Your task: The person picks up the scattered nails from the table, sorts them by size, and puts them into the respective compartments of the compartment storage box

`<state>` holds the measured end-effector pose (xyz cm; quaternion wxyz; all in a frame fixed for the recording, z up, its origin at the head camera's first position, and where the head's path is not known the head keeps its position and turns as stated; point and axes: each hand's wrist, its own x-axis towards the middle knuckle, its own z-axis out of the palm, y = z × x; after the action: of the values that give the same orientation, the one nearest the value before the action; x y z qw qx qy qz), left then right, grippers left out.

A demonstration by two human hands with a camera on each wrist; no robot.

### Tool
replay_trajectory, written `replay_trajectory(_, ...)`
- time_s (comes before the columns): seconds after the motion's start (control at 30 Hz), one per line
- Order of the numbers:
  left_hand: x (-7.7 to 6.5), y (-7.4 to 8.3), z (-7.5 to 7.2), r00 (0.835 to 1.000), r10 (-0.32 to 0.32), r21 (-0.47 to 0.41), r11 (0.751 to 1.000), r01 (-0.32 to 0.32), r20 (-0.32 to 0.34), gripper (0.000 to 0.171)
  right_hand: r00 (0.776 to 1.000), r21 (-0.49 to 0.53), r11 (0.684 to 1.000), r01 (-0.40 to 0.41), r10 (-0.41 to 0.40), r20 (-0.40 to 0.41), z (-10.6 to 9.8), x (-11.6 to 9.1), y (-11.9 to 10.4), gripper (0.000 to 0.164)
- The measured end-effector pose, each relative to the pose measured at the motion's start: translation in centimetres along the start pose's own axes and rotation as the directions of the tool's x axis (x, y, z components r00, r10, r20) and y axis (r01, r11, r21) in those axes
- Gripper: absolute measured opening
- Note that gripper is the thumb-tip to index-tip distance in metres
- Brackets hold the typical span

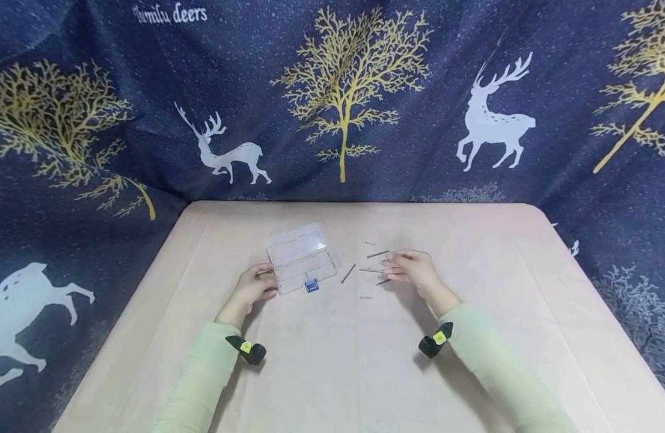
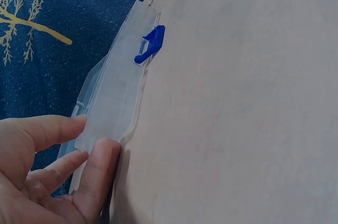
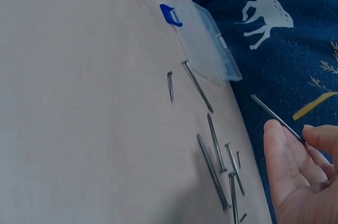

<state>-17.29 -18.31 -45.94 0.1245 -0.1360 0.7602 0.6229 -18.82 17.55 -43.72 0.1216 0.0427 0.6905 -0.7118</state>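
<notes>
Upper left in the head view, white lettering (image 1: 171, 14) on the blue cloth (image 1: 246, 66) reads "milu deers", its first word creased.

Both of the person's arms reach forward and lean in toward each other. The left hand (image 1: 255, 284) is low, and its fingers (image 2: 106, 161) point in toward the other side. The fingers are bent and hold on with their tips, with small gaps between them. The left wrist (image 1: 232, 314) looks almost straight. The right hand (image 1: 416, 270) is a bit farther forward and lifted up a little. Its fingers (image 3: 285, 163) curl and make a small pinch. The right wrist (image 1: 443, 299) bends a little inward.
</notes>
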Motion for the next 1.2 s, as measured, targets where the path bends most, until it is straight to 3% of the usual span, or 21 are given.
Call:
replay_trajectory(0.8,0.5,-0.4,-0.3,1.000,0.000,0.021,1.000,0.000,-0.003,0.053,0.998,0.090,0.995,0.049,-0.046,-0.034,5.7,2.3,-1.4,0.032)
replay_trajectory(1.2,0.4,-0.5,-0.3,1.000,0.014,-0.013,1.000,-0.014,0.014,0.052,0.999,0.070,0.998,-0.004,0.007,-0.044,8.2,3.6,-1.6,0.030)
